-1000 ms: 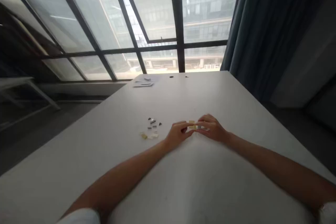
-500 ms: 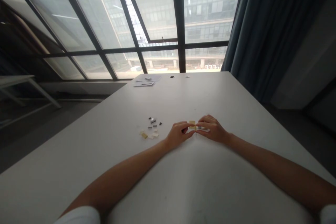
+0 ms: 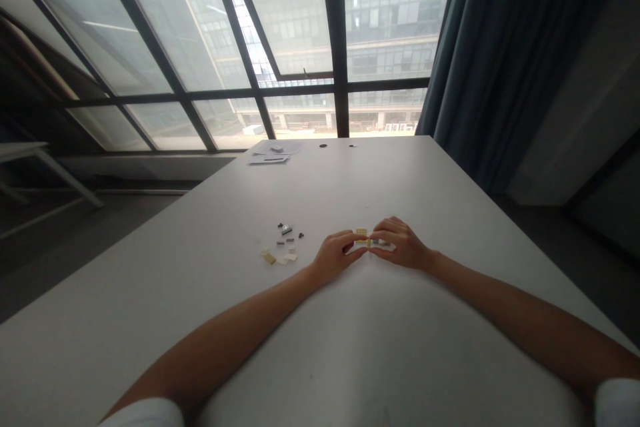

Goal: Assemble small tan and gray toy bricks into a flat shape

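Note:
My left hand (image 3: 334, 255) and my right hand (image 3: 403, 245) meet over the white table, fingertips nearly touching. Between their thumbs and index fingers is a small yellow block piece (image 3: 369, 242), which both hands pinch. Just behind the left fingertips shows another pale yellow piece (image 3: 361, 232); whether it joins the pinched one I cannot tell. A small grey-blue part (image 3: 376, 241) shows between the right thumb and fingers, partly hidden by them. Off to the left of my left hand lie loose grey pieces (image 3: 286, 230) and a yellow studded plate (image 3: 269, 258) among cream pieces (image 3: 291, 257).
The white table (image 3: 320, 187) stretches away to tall windows with dark frames. Papers (image 3: 270, 159) lie at its far left corner, near a dark round spot (image 3: 323, 145). A dark blue curtain (image 3: 465, 67) hangs on the right. Another table (image 3: 30, 150) stands at far left.
The whole view has shifted slightly, so everything sits a little further left. Both hands keep their pinch on the small yellow piece; the loose pieces lie as before.

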A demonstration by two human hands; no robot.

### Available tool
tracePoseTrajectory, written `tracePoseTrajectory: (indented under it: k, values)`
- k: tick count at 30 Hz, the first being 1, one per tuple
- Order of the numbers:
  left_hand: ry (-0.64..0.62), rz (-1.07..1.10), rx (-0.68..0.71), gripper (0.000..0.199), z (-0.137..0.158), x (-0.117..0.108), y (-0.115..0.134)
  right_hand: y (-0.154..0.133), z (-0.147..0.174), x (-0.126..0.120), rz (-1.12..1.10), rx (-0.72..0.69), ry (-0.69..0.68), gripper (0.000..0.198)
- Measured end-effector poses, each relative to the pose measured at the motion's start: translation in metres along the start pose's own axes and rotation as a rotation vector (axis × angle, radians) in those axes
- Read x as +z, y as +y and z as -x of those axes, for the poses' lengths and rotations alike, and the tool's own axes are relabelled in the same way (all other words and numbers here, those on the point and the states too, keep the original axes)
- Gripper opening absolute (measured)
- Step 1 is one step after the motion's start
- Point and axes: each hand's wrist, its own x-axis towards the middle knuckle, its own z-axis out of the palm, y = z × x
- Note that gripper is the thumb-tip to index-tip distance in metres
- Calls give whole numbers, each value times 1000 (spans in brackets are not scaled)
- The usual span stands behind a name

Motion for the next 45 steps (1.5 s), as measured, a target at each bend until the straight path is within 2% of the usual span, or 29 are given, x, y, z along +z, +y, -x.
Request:
tracePoseTrajectory:
  k: [4,10,15,21,24,33,45]
  values:
    - [31,1,-29,24,1,1,0,5,-5,-13,36,5,-19,12]
    - [71,21,-49,24,0,1,-2,21,-13,-46,84,142,20,9]
    - [97,19,-43,25,-1,1,-1,32,5,-61,120,253,-17,10]
    - [112,13,-59,25,-2,1,3,36,38,-51,24,553,-125,14]
    - [121,4,-63,25,-2,0,3,35,41,-43,-30,626,-202,16]
    - [92,4,-42,22,-1,1,1,27,34,-38,-77,670,-326,17]
    - [79,-10,-47,23,0,3,1,31,39,-35,-100,681,-325,18]
